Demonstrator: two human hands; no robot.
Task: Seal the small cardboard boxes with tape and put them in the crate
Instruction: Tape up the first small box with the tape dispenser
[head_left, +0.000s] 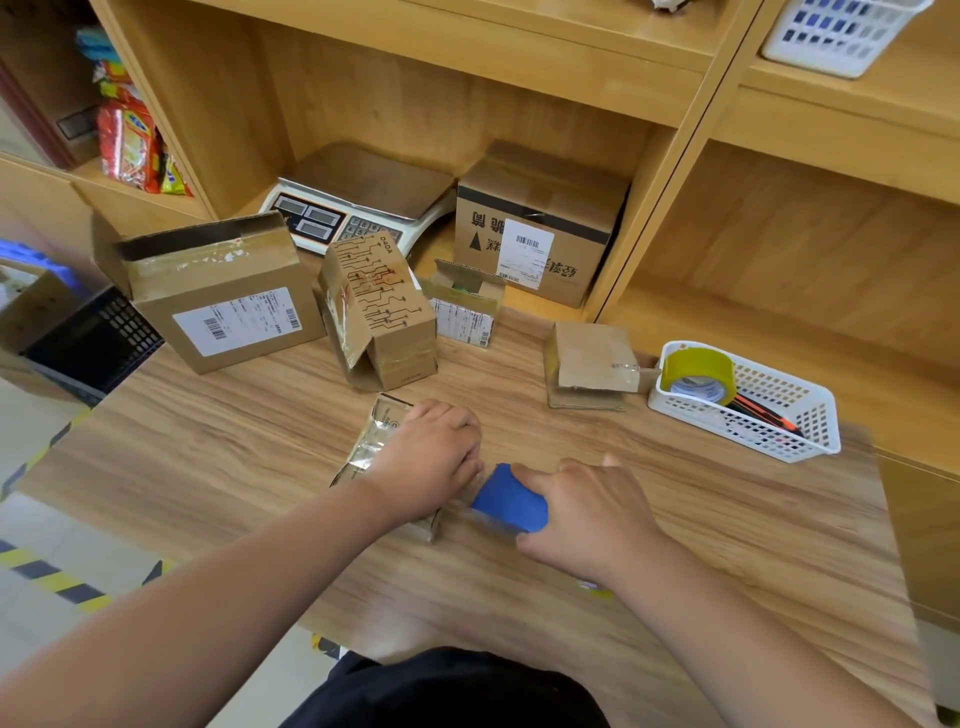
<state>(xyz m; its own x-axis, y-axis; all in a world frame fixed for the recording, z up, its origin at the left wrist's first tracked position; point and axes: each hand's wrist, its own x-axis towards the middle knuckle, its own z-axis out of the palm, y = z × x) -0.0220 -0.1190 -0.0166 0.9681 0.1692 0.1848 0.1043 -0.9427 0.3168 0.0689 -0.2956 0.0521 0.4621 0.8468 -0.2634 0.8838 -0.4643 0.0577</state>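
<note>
Two hands down at the near middle of the table (249, 447): left hand (431, 460) curled over the small box (378, 441), pinning it flat; right hand (589, 514) wrapped round the blue tape dispenser (511, 499), right up against the box's right end. Looks like mid-pull along the seam.

Easy to botch from here, probably: skidding the box with a slack pin, wrinkling the strip, or sticking tape to the wood instead of the flap with the dispenser so low. Can't tell cut or uncut tape.

Behind: big labelled box (228, 312), circuit-print box (384, 312), tiny open box (465, 309), squashed box (592, 358) beside a white basket (810, 415) with a yellow tape roll (696, 364). Black crate (104, 338) off the table's left edge, lower down, with the labelled box crowding that corner, so probably best to swing round the near side.
</note>
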